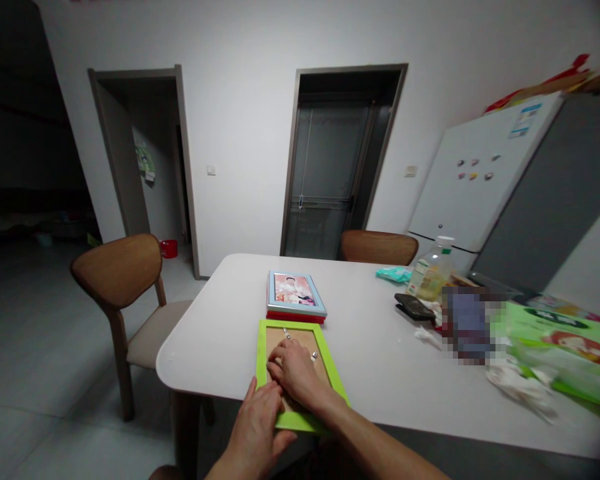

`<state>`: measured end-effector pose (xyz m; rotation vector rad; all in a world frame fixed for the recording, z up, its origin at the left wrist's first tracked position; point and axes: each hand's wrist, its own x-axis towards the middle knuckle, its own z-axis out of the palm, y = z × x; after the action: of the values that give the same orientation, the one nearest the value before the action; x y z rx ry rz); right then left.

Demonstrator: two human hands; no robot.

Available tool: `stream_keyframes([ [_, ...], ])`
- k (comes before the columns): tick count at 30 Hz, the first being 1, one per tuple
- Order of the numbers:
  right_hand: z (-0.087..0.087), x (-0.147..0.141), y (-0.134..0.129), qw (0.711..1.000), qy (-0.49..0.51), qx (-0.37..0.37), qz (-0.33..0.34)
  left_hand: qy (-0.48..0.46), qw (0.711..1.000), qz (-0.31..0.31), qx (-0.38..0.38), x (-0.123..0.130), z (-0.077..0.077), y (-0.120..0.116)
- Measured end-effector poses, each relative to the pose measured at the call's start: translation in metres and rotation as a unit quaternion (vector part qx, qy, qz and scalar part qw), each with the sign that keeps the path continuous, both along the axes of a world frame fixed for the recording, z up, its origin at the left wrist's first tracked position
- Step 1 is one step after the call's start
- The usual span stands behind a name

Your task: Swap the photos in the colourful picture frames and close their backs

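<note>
The bent fingers of my right hand [296, 373], held close together, touch the brown backing board [321, 365] of the lime-green rectangular picture frame [336, 375]. My left hand [260, 420] grips its near left corner, fingers over the edge and thumb apart. The frame lies face down at the white tabletop's [220, 347] near edge, just before a pale-blue photo frame [296, 293] on a red one [295, 317].

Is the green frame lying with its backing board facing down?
No, the green frame shows its brown backing board and metal clips upward, under the hands.
</note>
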<state>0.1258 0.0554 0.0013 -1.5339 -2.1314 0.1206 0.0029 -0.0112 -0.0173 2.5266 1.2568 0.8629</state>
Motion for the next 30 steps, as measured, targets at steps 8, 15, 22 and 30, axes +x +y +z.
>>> stream_keyframes([
  [8,0.0,0.009,0.019,0.999,-0.009,-0.017,-0.03,0.002,1.0,-0.005,-0.003,-0.001,-0.008,0.002],
  [15,-0.005,0.027,0.054,0.992,-0.022,-0.012,-0.12,0.003,1.0,-0.019,-0.002,-0.004,-0.013,0.007],
  [22,-0.013,0.025,0.054,0.989,-0.041,-0.015,-0.14,-0.001,0.999,-0.024,-0.025,-0.005,0.0,0.003],
  [30,-0.007,0.025,0.053,0.994,-0.03,-0.015,-0.105,0.015,0.999,-0.014,-0.046,-0.004,-0.003,0.003],
])
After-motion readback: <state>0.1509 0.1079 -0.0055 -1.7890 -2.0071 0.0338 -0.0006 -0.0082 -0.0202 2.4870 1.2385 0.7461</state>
